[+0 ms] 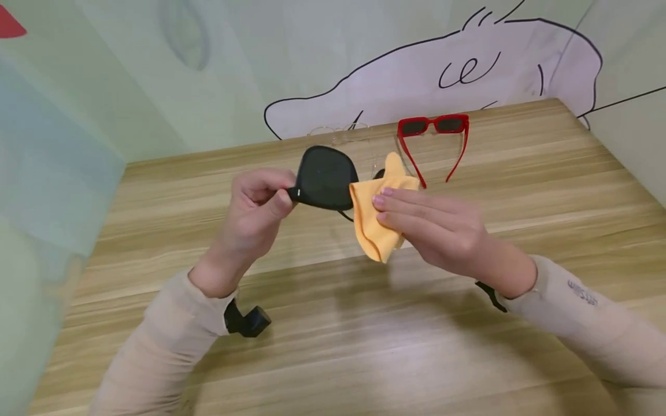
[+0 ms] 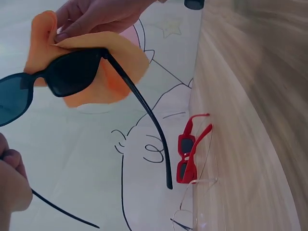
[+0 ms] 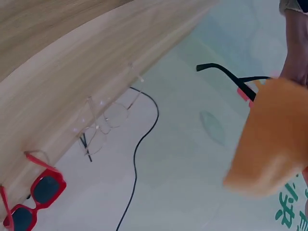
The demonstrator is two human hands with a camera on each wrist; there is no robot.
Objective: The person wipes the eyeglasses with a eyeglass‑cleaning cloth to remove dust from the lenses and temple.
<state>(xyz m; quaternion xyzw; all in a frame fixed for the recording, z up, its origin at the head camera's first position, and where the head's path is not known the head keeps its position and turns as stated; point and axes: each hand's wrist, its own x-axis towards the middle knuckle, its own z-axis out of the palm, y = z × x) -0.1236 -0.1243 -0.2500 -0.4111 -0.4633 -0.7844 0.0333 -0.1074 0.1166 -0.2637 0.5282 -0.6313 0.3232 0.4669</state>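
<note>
Nearest you, your beige sleeves [image 1: 166,341] rise from the lower corners of the head view, with a dark wrist device [image 1: 250,321] strapped at the left cuff.

Your left hand [image 1: 257,211], left of centre, pinches the black sunglasses [image 1: 325,178] at one outer corner by the hinge, thumb and fingers closed with only the frame between them. That edge grip probably leaves the lens beside it uncovered and the frame steady. The sunglasses are in the air at the middle of the frame, both temples unfolded.

Your right hand [image 1: 442,228], right of centre, holds the orange cloth [image 1: 368,231] against the other lens. Its fingers lie nearly straight and close together over the cloth, seemingly pinching it with a thumb you cannot see here; the cloth likely lets them press without touching the lens directly.

Below and behind is the wood-grain bench [image 1: 291,358]. At its back edge, upper right of centre, the red sunglasses [image 1: 433,122] stand with temples unfolded toward you. Just left of them are thin-rimmed glasses [image 1: 358,132]; both pairs appear set back to leave working room. Beyond rises the pale wall [image 1: 208,75] with its line drawing.

The cloth covers most of the second lens from above, though the left wrist view shows its other face bare. The thin rims almost vanish against the wall. In the right wrist view the cloth is blurred and cut off at the right edge.
</note>
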